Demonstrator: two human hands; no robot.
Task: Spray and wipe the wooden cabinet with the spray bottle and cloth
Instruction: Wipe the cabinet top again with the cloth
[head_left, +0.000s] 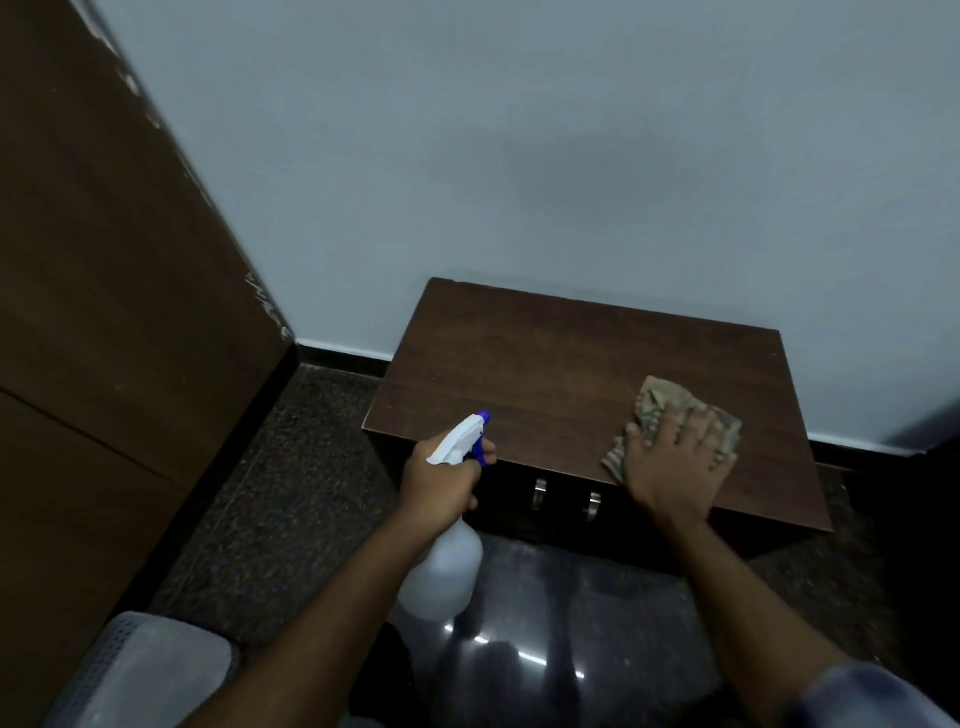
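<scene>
A low dark wooden cabinet (545, 374) stands against the pale wall, with two metal handles on its front. My left hand (439, 480) grips the neck of a white spray bottle (441, 571) with a blue nozzle, held at the cabinet's front left corner, nozzle pointing over the top. A crumpled beige cloth (660, 400) lies on the right part of the cabinet top. My right hand (675, 457) presses flat on the cloth with fingers spread, covering its near half.
A tall brown wooden panel (104, 312) rises at the left. A grey perforated basket (135, 670) sits at the bottom left. Dark speckled floor (291, 493) lies left of the cabinet, glossy dark floor in front of it.
</scene>
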